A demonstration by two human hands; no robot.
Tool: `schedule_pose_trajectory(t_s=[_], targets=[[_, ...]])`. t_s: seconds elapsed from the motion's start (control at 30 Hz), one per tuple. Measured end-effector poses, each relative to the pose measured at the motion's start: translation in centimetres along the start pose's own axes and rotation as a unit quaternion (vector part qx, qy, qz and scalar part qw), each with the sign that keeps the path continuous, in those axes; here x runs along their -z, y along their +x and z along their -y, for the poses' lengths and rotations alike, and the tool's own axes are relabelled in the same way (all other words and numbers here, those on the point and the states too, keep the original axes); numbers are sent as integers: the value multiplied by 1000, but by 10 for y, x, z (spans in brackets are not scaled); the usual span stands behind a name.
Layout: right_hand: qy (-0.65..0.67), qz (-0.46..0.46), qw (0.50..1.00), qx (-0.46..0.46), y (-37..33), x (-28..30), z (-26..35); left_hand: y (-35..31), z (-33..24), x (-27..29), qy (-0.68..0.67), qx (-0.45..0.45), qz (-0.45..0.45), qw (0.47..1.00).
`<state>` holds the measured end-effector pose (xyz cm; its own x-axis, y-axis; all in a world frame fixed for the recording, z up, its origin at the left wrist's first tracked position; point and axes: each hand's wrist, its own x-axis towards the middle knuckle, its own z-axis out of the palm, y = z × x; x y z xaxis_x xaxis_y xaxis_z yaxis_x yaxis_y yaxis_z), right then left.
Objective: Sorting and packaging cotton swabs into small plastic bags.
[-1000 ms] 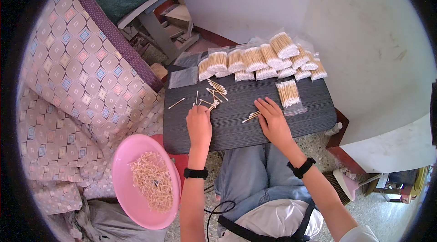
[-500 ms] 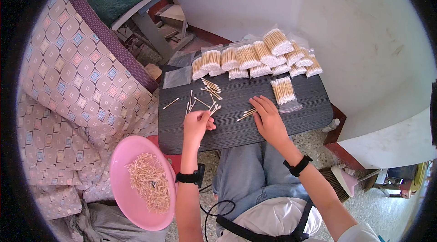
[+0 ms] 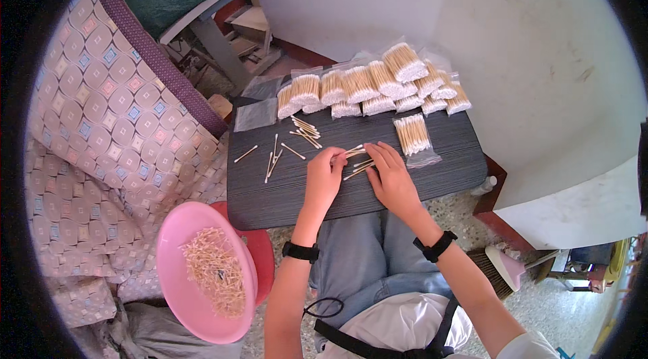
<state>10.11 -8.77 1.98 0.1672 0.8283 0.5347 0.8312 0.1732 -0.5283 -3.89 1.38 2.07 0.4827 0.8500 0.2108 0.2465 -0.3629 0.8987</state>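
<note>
My left hand [image 3: 324, 180] is closed in a pinch on a few cotton swabs [image 3: 354, 151], their white tips pointing toward my right hand. Just beside it, my right hand [image 3: 393, 180] rests low over the black table, its thumb and fingers closed around the ends of several more cotton swabs [image 3: 359, 168]. Left of my hands lie loose swabs: a small heap [image 3: 306, 131], a few scattered ones [image 3: 273, 164] and a single swab [image 3: 246, 154]. A flat clear bag of swabs [image 3: 412, 136] lies beyond my right hand.
Filled swab bags [image 3: 361, 85] are stacked along the far edge of the table [image 3: 290, 200]. Clear plastic bags [image 3: 255, 116] lie at its far left. A pink basin [image 3: 172, 271] of loose swabs stands on a red stool [image 3: 264, 258]. A broom [image 3: 496, 271] is at lower right.
My left hand has moved right with swabs pinched in it, from the scattered ones to beside my right hand. My right hand has stayed nearly in place over its swabs.
</note>
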Motion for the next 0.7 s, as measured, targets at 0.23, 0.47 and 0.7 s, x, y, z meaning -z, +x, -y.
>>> schedule_pose_trajectory(t_s=[0.23,0.47,0.7], targets=[[26,-13,999,-16,1,3,-1,11,-4,-12,159,-147,-26,976],[7,-12,1000,-18,2,1,-2,11,1,-4,86,-83,-6,993],[3,-2,1000,-2,2,2,-1,10,8,0,67,-84,-12,994]])
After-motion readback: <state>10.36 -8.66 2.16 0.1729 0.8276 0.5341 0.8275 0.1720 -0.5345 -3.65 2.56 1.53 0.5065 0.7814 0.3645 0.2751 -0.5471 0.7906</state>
